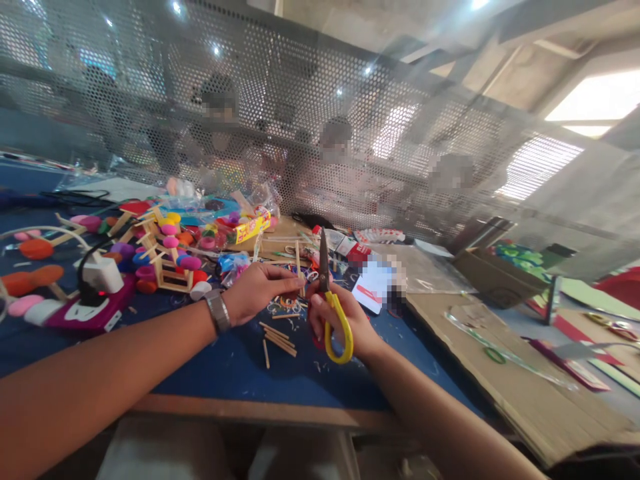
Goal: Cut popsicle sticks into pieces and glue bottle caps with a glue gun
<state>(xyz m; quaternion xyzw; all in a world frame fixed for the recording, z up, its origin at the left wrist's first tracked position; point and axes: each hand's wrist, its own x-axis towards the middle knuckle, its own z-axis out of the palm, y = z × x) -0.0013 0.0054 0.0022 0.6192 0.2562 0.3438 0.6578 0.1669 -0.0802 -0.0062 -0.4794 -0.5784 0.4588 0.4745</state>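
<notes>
My left hand (265, 288), with a metal watch at its wrist, is closed on a thin wooden stick (298, 257) that stands nearly upright from the fingertips. Close beside it, my right hand (345, 317) grips a pair of scissors (334, 313) with yellow and red handles. The dark blades point up and look closed together. Below the hands, several cut wooden sticks (280, 339) lie on the blue tabletop (210, 373), among small pale scraps. Rubber bands (285, 305) lie just behind the fingers.
On the left are a purple power strip (100, 310) with a white charger (104, 275), and small wooden frames (173, 270) among colourful clay lumps. A phone (373, 285) lies right of the scissors. Cardboard (450, 333) covers the right side. A perforated metal screen (280, 100) stands behind, with people beyond.
</notes>
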